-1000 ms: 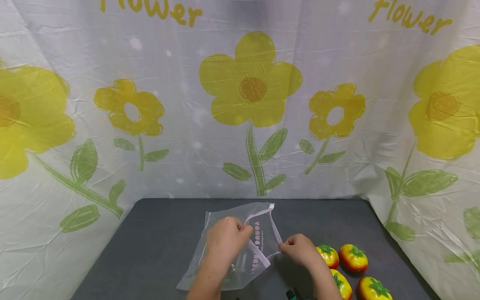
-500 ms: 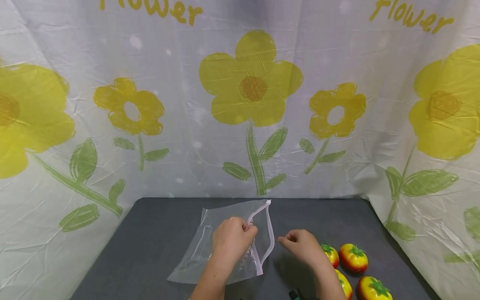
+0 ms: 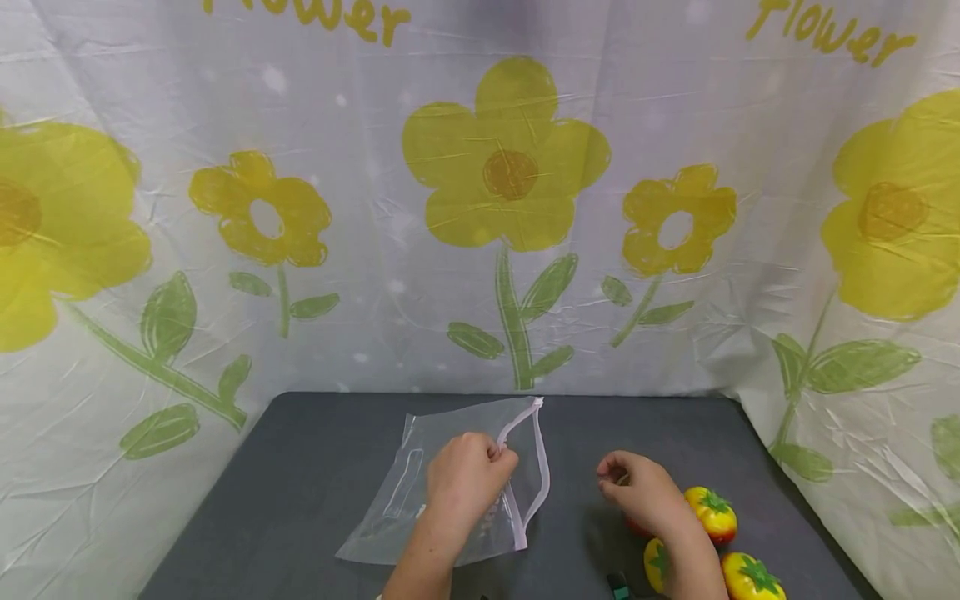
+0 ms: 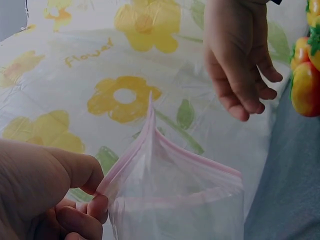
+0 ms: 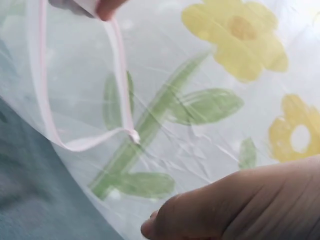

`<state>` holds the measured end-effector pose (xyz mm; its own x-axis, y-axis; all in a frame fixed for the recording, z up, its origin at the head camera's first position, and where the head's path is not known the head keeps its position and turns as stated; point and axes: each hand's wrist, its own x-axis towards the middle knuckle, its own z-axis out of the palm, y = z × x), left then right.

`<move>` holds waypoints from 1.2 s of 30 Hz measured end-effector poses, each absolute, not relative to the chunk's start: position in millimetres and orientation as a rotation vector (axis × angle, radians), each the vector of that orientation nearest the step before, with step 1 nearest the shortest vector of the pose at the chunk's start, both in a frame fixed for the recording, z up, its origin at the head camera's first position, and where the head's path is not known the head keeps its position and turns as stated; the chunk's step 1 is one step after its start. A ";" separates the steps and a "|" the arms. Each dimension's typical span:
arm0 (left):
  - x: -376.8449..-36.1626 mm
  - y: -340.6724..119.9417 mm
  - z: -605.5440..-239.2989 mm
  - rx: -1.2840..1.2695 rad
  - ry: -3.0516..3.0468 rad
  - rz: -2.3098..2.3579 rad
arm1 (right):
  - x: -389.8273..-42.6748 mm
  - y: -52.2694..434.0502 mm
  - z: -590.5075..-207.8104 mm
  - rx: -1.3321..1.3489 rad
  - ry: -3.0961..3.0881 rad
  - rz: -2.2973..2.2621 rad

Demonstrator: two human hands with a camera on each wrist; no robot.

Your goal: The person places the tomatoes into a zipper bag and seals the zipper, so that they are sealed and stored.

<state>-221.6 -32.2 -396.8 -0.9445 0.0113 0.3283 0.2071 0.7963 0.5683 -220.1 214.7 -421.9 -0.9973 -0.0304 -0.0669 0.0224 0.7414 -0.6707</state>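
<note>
Two hands noted: left hand [image 3: 467, 475] pinches bag [image 3: 420, 492] rim, mouth open; right hand [image 3: 643, 492] empty, loosely curled over tomatoes [image 3: 712, 512] beside bag. We advise holding rim high, mouth wide.

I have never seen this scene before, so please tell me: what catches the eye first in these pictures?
First, the backdrop cloth with big yellow flowers behind the dark table. At the table's middle the left hand pinches the open pink-edged rim of a clear zip bag. The right hand hovers, holding nothing, over the toy tomatoes at the right.
</note>
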 end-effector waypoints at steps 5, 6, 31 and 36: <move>-221.8 -31.8 -397.0 -0.172 -2.672 -0.912 | -219.5 229.9 -419.1 0.060 2.884 -1.041; -221.9 -31.8 -397.1 -0.172 -2.671 -0.911 | -219.4 232.8 -419.0 0.075 2.887 -1.034; -222.8 -29.8 -398.6 -0.176 -2.724 -0.883 | -216.4 278.6 -427.6 0.260 2.741 -0.921; -222.7 -28.8 -399.1 -0.185 -2.725 -0.882 | -218.1 280.5 -432.1 0.269 2.688 -0.915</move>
<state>-222.7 -28.8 -399.1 -0.9553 0.0376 0.2932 0.2023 0.8063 0.5558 -218.1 280.5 -432.1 -0.9410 0.0828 -0.3281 0.2658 0.7810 -0.5651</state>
